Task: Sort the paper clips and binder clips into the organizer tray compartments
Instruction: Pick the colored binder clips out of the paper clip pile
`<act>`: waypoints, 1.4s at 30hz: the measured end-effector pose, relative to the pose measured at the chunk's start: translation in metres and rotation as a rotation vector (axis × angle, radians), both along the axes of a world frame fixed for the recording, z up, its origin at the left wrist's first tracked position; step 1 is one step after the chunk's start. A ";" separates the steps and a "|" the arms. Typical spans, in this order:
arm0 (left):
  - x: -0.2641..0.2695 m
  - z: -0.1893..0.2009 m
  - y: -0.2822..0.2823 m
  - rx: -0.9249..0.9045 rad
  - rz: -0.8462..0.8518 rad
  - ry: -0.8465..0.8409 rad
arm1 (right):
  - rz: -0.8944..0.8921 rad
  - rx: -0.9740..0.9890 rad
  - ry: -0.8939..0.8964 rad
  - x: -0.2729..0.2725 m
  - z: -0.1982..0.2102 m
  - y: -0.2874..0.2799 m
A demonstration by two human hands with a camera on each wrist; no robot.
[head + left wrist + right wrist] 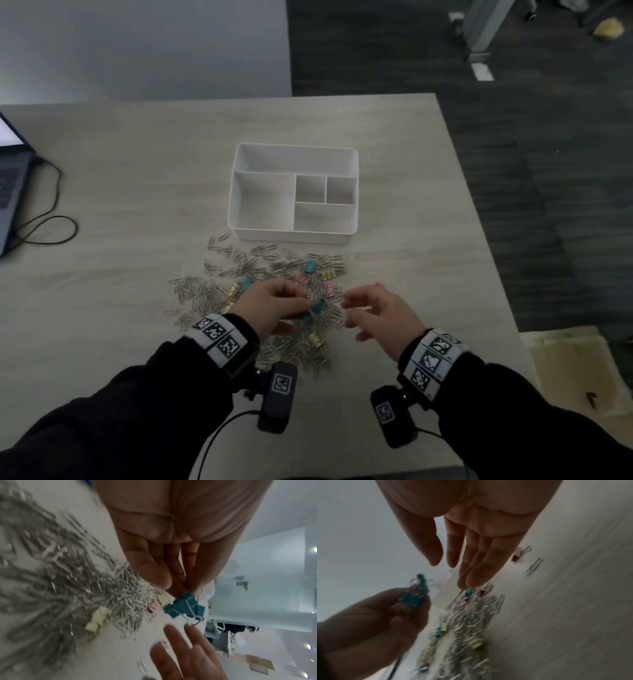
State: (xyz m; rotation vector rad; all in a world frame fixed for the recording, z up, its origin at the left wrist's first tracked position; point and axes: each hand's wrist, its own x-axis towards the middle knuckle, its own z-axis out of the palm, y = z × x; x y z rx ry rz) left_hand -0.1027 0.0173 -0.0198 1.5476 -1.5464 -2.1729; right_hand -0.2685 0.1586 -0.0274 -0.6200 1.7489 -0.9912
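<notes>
The left hand [171, 536] pinches blue binder clips [184, 605] at its fingertips; the right hand [471, 527], fingers apart, holds nothing just beside them.

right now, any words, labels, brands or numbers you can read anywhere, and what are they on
No readable words or numbers.
Wrist bands: black-and-white square code patterns, no letters.
Wrist cameras: a code tag each, no letters.
Laptop: screen bright, nothing legible.
Cardboard box: faint printing, too blurred to read.
Tray, clips: unmarked.

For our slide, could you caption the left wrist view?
Left hand pinches teal binder clips above the paper clips; right hand open.
</notes>
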 end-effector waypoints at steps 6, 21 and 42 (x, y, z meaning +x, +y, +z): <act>-0.024 -0.003 0.019 0.085 0.026 0.100 | -0.073 -0.092 -0.318 0.014 0.000 -0.004; 0.012 -0.018 0.011 -0.381 -0.254 -0.239 | -0.028 0.108 0.349 -0.051 -0.040 0.010; 0.066 -0.025 -0.056 -0.879 -0.515 -0.536 | 0.392 0.097 0.689 -0.011 -0.042 -0.057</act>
